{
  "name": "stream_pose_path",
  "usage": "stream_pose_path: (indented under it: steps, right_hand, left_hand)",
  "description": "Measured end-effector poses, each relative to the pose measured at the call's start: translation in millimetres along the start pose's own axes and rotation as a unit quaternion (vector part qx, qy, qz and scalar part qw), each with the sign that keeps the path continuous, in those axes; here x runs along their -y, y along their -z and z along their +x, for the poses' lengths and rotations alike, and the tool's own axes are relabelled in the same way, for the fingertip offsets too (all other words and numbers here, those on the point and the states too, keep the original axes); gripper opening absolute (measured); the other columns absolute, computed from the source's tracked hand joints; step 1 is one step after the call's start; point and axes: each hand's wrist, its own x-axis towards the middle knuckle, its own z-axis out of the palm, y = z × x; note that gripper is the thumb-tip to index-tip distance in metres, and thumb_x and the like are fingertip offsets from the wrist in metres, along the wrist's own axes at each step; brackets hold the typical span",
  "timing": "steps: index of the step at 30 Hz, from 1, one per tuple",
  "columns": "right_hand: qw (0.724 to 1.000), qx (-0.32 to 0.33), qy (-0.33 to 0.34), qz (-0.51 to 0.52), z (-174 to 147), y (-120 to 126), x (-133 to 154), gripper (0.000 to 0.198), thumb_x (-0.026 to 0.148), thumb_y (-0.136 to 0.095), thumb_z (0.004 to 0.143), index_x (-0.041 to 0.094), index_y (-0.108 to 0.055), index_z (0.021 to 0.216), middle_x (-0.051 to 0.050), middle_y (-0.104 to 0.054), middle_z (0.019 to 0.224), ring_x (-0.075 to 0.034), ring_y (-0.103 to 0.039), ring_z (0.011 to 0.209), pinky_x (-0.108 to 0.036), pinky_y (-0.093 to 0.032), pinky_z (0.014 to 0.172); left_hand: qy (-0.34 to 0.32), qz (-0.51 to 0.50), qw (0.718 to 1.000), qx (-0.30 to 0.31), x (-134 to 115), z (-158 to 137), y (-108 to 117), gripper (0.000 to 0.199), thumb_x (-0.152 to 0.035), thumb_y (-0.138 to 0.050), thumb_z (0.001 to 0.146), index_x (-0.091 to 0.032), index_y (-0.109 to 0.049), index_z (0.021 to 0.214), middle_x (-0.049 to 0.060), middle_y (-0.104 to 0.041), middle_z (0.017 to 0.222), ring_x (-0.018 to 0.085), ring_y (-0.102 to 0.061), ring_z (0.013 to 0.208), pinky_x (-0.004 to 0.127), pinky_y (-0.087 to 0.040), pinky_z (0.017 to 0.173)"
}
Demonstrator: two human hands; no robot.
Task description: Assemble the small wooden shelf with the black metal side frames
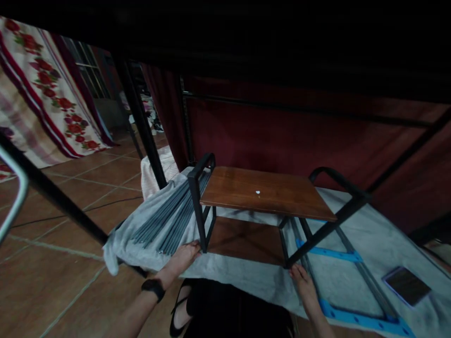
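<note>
A small two-tier rack with brown wooden boards (pixel 268 190) and black metal side frames (pixel 197 206) stands on a pale cloth in front of me. A small white spot marks its upper board. My left hand (pixel 189 252) is closed at the rack's lower left front corner, with a dark band on that wrist. At the lower right front corner, my right hand (pixel 302 276) has its fingers closed against the frame's foot. Some fingertips of both hands are hidden by the rack.
Thin grey rods (pixel 158 218) lie in bundles left of the rack. To its right are a frame of grey bars with blue crosspieces (pixel 334 253) and a phone (pixel 407 285). Black posts (pixel 141 117) and a dark overhead surface (pixel 246 42) surround the cloth-covered surface (pixel 243 272).
</note>
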Motion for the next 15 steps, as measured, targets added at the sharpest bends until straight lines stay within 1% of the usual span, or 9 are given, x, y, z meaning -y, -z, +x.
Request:
stream_pose_path:
  steps: [2,3,5,7,9,11,13,15]
  right_hand:
    - [0.999,0.009,-0.029,0.038,2,-1,1,0.047,0.059,-0.074,0.057,0.021,-0.071,0.084,-0.006,-0.072,0.082,-0.027,-0.069,0.080,-0.038,-0.056,0.079]
    - [0.998,0.017,-0.037,0.049,4,-1,3,0.045,0.058,-0.073,0.058,0.021,-0.071,0.083,-0.005,-0.072,0.081,-0.026,-0.068,0.079,-0.038,-0.055,0.078]
    - [0.998,0.023,-0.035,0.052,9,-4,9,0.042,0.058,-0.071,0.061,0.020,-0.070,0.080,-0.005,-0.069,0.074,-0.024,-0.066,0.073,-0.037,-0.054,0.072]
    - [0.998,0.015,-0.028,0.056,17,-9,19,0.042,0.057,-0.070,0.061,0.019,-0.069,0.079,-0.005,-0.067,0.071,-0.023,-0.063,0.069,-0.035,-0.052,0.067]
    - [0.998,-0.004,-0.014,0.068,27,-16,30,0.045,0.057,-0.070,0.060,0.018,-0.069,0.081,-0.005,-0.067,0.072,-0.022,-0.061,0.069,-0.034,-0.050,0.066]
    - [0.997,-0.017,0.001,0.080,38,-23,39,0.045,0.056,-0.071,0.057,0.017,-0.067,0.079,-0.005,-0.066,0.071,-0.021,-0.060,0.070,-0.033,-0.049,0.065]
    - [0.996,-0.022,0.013,0.088,48,-31,46,0.045,0.057,-0.073,0.054,0.016,-0.065,0.074,-0.005,-0.065,0.067,-0.022,-0.060,0.070,-0.033,-0.048,0.064]
    - [0.995,-0.033,0.027,0.094,58,-40,51,0.047,0.057,-0.076,0.054,0.015,-0.064,0.070,-0.005,-0.064,0.065,-0.023,-0.060,0.068,-0.034,-0.048,0.062]
  left_hand:
    - [0.000,-0.061,0.998,-0.006,5,2,2,0.027,-0.017,-0.055,0.080,-0.024,-0.072,0.099,0.008,-0.069,0.120,0.025,-0.067,0.106,0.037,-0.048,0.099]
    - [0.001,-0.097,0.995,-0.011,8,3,4,0.026,-0.017,-0.056,0.078,-0.025,-0.073,0.095,0.007,-0.070,0.116,0.025,-0.067,0.105,0.037,-0.048,0.099]
    - [0.016,-0.176,0.984,-0.027,10,6,10,0.018,-0.021,-0.057,0.077,-0.025,-0.074,0.083,0.005,-0.074,0.100,0.025,-0.069,0.098,0.036,-0.050,0.095]
    - [0.053,-0.268,0.961,-0.052,8,11,18,0.010,-0.027,-0.062,0.075,-0.025,-0.071,0.073,0.004,-0.073,0.080,0.025,-0.069,0.086,0.033,-0.053,0.083]
    - [0.108,-0.369,0.920,-0.076,5,20,23,0.009,-0.031,-0.067,0.072,-0.023,-0.069,0.068,0.002,-0.067,0.064,0.022,-0.066,0.070,0.030,-0.053,0.068]
    - [0.154,-0.464,0.867,-0.098,2,29,26,0.013,-0.031,-0.071,0.070,-0.019,-0.067,0.069,0.000,-0.063,0.059,0.018,-0.061,0.059,0.026,-0.050,0.058]
    - [0.188,-0.543,0.809,-0.122,-2,41,27,0.015,-0.028,-0.074,0.070,-0.016,-0.065,0.073,0.000,-0.064,0.060,0.015,-0.060,0.058,0.024,-0.050,0.057]
    - [0.218,-0.598,0.760,-0.134,-4,53,27,0.011,-0.020,-0.073,0.072,-0.015,-0.065,0.076,0.001,-0.066,0.064,0.014,-0.063,0.061,0.024,-0.053,0.060]
